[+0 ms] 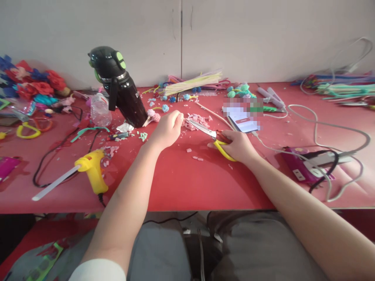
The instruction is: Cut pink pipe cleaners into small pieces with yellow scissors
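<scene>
My right hand (238,146) grips a pair of scissors (203,128) by the yellow handles, with the blades pointing left toward my other hand. My left hand (167,130) is closed in a pinch just left of the blade tips; whatever lies between its fingers is hidden. Behind the blades, a heap of short pink cut pieces (199,119) lies on the red table (181,179). A few more loose pink pieces (197,158) are scattered nearer to me, below the scissors.
A black flask (129,97) stands left of my left hand, near a yellow glue gun (93,168) with its stick. Behind are bundled pipe cleaners (193,84). To the right lie a phone (243,120), white cables (316,128) and a purple power strip (304,168).
</scene>
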The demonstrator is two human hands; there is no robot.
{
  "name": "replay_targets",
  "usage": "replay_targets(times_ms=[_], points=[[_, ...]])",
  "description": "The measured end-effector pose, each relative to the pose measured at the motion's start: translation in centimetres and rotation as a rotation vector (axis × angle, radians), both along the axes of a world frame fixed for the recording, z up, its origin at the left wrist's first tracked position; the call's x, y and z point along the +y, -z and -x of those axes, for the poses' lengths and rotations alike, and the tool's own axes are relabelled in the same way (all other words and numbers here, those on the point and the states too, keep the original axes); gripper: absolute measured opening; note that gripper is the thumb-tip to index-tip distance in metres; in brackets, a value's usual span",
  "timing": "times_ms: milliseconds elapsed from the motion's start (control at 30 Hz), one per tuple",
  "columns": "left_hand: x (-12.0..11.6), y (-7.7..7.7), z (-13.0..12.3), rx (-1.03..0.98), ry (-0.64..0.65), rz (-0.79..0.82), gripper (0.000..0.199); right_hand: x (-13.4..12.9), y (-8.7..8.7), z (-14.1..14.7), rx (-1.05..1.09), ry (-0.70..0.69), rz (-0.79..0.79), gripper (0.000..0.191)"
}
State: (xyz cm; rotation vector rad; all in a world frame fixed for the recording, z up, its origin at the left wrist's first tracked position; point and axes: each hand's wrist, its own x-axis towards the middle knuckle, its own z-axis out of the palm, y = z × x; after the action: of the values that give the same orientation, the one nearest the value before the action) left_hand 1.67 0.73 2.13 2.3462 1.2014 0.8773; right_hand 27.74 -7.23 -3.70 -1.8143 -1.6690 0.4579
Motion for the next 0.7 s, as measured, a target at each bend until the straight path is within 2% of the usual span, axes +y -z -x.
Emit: replay_targets(times_ms=[333,700], points=[[0.19,-0.01,0.2,0.003,0.017,-0.012,0.038,-0.22,-0.05,0.01,0.031,0.009,-0.006,0.072],[-0.07,-0.26,0.0,-0.017,0.009,-0.005,0.038,-0.13,-0.04,-0.05,0.009,-0.004,0.013,0.076]])
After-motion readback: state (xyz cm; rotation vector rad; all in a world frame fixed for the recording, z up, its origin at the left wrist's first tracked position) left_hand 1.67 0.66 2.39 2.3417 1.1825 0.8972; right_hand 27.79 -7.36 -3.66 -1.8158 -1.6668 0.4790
